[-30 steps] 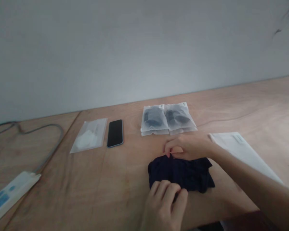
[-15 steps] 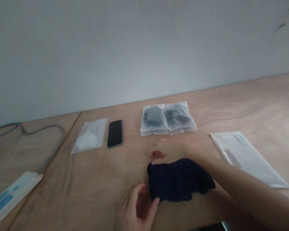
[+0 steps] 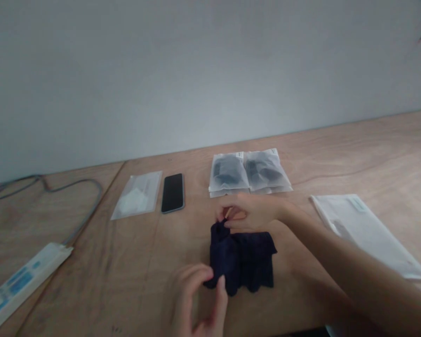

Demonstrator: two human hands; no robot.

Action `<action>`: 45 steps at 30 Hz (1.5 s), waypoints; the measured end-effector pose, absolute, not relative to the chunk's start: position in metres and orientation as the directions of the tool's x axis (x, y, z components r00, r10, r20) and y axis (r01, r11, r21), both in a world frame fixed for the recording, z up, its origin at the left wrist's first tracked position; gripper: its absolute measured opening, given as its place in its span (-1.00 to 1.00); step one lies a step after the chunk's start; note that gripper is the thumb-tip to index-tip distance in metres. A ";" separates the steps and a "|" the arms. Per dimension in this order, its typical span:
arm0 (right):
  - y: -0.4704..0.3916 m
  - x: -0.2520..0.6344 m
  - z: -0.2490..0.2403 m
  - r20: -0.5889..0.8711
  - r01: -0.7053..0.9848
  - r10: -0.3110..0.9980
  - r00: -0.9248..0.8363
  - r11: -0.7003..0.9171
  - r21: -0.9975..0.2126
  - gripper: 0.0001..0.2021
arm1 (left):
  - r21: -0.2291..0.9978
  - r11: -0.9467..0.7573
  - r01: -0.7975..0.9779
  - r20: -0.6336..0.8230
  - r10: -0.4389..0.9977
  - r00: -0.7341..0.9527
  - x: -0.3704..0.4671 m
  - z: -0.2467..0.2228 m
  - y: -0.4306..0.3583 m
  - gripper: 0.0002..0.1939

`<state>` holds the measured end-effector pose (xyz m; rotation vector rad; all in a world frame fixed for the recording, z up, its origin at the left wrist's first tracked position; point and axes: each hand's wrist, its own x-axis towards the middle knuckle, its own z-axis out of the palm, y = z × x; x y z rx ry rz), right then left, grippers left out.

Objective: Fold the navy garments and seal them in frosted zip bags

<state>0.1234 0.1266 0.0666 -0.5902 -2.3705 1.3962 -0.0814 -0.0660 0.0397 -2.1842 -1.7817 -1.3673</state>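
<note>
A small dark navy cloth (image 3: 254, 260) lies on the wooden table, its left part lifted and turned over toward the middle. At the upper left corner, my right hand (image 3: 254, 210) pinches the fabric between thumb and fingers. My left hand (image 3: 189, 285) has its thumb and forefinger closed on the lower left corner. The cloth's right part rests flat, with an uneven lower edge. What kind of garment or cloth it is cannot be made out.
Two frosted bags (image 3: 229, 173) with dark contents lie behind the cloth. A phone (image 3: 173, 193) and a flat clear bag (image 3: 136, 194) are to the left. A larger white packet (image 3: 368, 234) lies right, beyond my forearm. A power strip (image 3: 24, 283) with its cable (image 3: 87, 217) sits far left.
Both hands have taken up the cloth's left corners and raised that side, folding it rightward. The cloth now spans less width. The view has shifted slightly.
</note>
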 end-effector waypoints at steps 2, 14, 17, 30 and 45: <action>0.118 0.152 0.066 0.052 0.203 0.518 -0.854 0.422 -0.883 -0.85 | 0.440 -0.523 0.730 0.644 0.750 0.150 -0.061 0.040 -0.059 -0.82; 0.016 0.227 0.014 0.130 0.481 0.886 -0.446 0.360 -0.800 -0.72 | 0.358 -0.778 0.516 0.629 0.610 0.482 -0.023 0.004 -0.044 -0.86; -0.016 0.214 0.005 0.145 0.483 0.930 -0.337 0.303 -0.821 -0.61 | 0.448 -0.615 0.649 0.584 0.751 0.308 -0.045 0.011 -0.042 -0.72; -0.003 0.152 -0.001 0.259 0.561 0.834 -0.487 0.526 -0.639 -0.50 | 0.221 -0.620 0.752 0.420 0.757 0.501 -0.109 0.000 -0.025 -0.44; -0.002 0.169 -0.011 0.242 0.592 0.755 -0.609 0.636 -0.495 -0.45 | 0.130 -0.691 0.711 0.343 0.705 0.621 -0.115 -0.006 -0.018 -0.47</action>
